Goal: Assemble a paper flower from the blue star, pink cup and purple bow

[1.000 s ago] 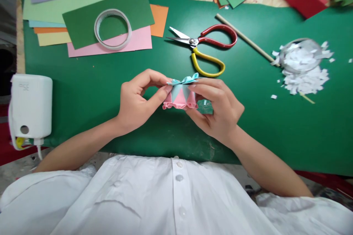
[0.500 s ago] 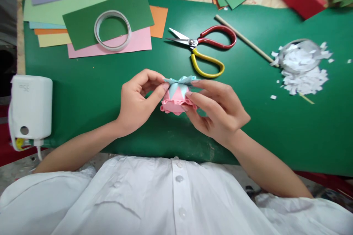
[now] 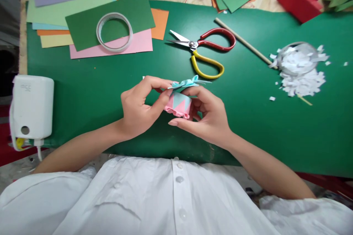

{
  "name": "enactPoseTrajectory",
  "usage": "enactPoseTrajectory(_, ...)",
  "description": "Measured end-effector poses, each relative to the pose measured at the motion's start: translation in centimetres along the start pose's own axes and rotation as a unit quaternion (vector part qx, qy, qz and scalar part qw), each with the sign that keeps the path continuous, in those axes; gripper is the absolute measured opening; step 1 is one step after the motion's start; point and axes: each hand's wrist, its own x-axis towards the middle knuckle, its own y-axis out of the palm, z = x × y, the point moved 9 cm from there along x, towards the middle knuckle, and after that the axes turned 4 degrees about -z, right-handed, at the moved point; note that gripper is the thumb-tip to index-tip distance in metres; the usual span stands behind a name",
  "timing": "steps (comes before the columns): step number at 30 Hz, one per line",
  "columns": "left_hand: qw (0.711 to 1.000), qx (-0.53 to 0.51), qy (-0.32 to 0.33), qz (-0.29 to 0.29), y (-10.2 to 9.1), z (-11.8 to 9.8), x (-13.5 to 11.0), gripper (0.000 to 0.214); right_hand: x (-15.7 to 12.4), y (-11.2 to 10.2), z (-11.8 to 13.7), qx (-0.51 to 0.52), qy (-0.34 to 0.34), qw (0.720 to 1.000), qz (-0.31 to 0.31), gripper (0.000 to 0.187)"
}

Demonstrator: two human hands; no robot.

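Between my two hands, above the table's front half, is a small pink and light-blue paper craft (image 3: 180,103). Its side has a zigzag pattern, its lower rim is ruffled pink, and a light-blue paper bow or frill (image 3: 187,82) spreads across its top. My left hand (image 3: 145,106) pinches the craft's left side and upper edge between thumb and fingers. My right hand (image 3: 208,114) wraps round the right side, thumb below the pink ruffle and index finger near the blue top. The right hand's other fingers are partly hidden behind the craft.
Scissors (image 3: 197,44) with red and yellow handles lie open beyond my hands. Nearby are a wooden stick (image 3: 245,42), a tape roll (image 3: 99,40) on coloured paper sheets (image 3: 138,11), a dish of white paper scraps (image 3: 298,58), a folded red paper (image 3: 299,0) and a white power bank (image 3: 33,106).
The craft has turned and tilted, showing more of its zigzag side. My right hand has shifted left and inward, its thumb now under the ruffle. My left hand keeps its pinch.
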Motion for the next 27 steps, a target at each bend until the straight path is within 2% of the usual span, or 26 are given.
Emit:
enactPoseTrajectory(3,1.000,0.005,0.011,0.011,0.2,-0.3,-0.1,0.010,0.1,0.7,-0.7,0.063,0.057,0.996,0.030,0.041)
enactPoseTrajectory(8,1.000,0.017,0.012,0.017,0.3,-0.4,0.0,0.009,0.1,1.1,-0.8,0.165,0.066,0.983,0.044,0.032)
enactPoseTrajectory(14,1.000,0.016,0.006,0.024,0.5,-0.6,0.0,0.008,0.0,0.9,-1.8,0.218,0.085,0.972,0.027,0.042)
enactPoseTrajectory(19,1.000,0.005,0.000,0.019,0.5,-0.3,0.0,0.008,0.1,0.9,-1.9,0.185,0.068,0.980,0.022,0.036)
enactPoseTrajectory(27,0.999,-0.002,-0.025,0.022,0.3,0.3,0.1,0.005,-0.2,-0.3,-1.3,0.052,0.022,0.997,-0.059,0.035)
